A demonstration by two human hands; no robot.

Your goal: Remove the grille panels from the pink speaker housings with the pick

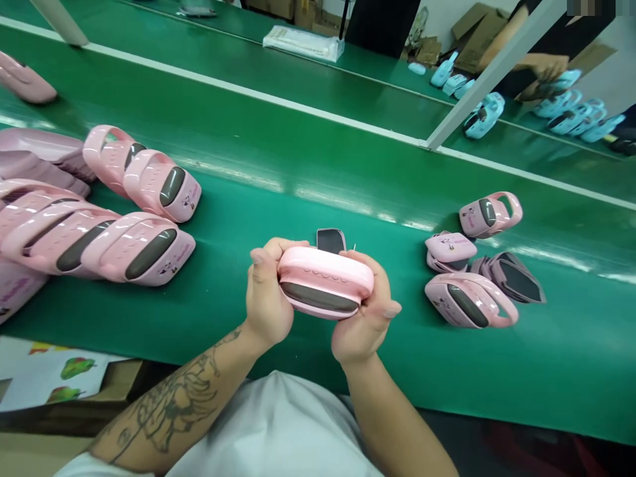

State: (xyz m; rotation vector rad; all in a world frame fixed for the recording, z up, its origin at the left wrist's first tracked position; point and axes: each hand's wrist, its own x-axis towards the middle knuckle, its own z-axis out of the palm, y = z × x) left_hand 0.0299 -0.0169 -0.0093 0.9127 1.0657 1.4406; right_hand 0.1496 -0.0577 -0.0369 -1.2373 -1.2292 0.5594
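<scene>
One pink casing (322,265) is held between left hand (269,298) and right hand (362,324).

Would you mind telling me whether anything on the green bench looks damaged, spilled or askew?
No spill or damage shows. Only the loose dark-faced panels at right look slightly askew, their edges fanned unevenly beyond a pink handled piece.

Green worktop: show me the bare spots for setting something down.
Bare: between the pink cases at left and the left hand; also the worktop right of and in front of the pink cluster. Crowded: the far left, and that cluster.
</scene>
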